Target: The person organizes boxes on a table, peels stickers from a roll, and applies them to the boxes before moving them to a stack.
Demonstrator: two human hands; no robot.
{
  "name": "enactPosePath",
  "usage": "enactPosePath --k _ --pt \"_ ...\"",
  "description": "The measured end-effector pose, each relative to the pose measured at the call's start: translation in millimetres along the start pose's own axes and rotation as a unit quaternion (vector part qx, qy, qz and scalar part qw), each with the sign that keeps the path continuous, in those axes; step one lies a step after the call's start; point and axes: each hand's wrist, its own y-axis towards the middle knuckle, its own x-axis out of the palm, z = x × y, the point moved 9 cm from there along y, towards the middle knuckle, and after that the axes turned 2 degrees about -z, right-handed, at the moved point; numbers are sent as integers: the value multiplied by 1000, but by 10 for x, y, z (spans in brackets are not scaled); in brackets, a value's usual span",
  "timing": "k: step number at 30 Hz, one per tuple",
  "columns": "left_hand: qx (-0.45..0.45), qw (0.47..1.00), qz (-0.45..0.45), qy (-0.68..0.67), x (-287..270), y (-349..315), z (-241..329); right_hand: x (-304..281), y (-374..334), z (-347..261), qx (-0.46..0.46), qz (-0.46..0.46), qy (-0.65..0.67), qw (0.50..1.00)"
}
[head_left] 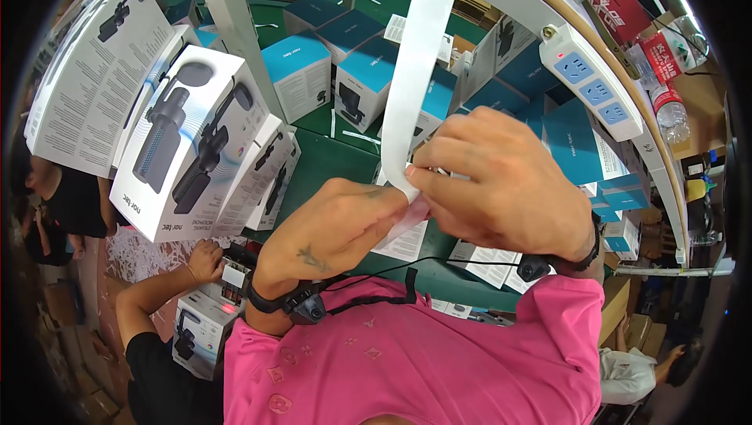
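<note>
A long white strip point(419, 57), like label backing or tape, hangs from the top of the view down between my hands. My right hand point(497, 182) is closed, its thumb and fingertips pinching the strip's edge. My left hand point(345, 221) is bent inward with fingers curled at the strip's lower part; its fingertips are mostly hidden. Below the hands the strip looks pinkish and passes out of sight. Beneath them, a white printed box point(403, 246) lies partly covered on the green table point(313, 166).
White product boxes point(184, 143) with microphone pictures are stacked at left. Blue-topped boxes point(294, 61) stand behind the strip, with more teal boxes point(576, 139) at right. A power strip point(591, 80) is fixed on the shelf frame. At lower left, a co-worker's hand point(205, 260) is beside another box point(201, 331).
</note>
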Motion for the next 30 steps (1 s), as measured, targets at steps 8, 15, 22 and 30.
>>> enactPosePath --k 8,15,22,30 --pt "-137 953 130 -238 -112 -489 -760 1095 -910 920 233 235 -70 941" --pt "-225 902 169 -327 6 -722 -1157 3338 -1378 1830 398 70 -20 914" --pt "-238 892 187 -336 -1 -693 -1339 3615 -1337 1777 353 -5 48 934" --pt "-261 883 193 -339 10 -675 -1446 3650 -1401 1579 416 -56 99 902"
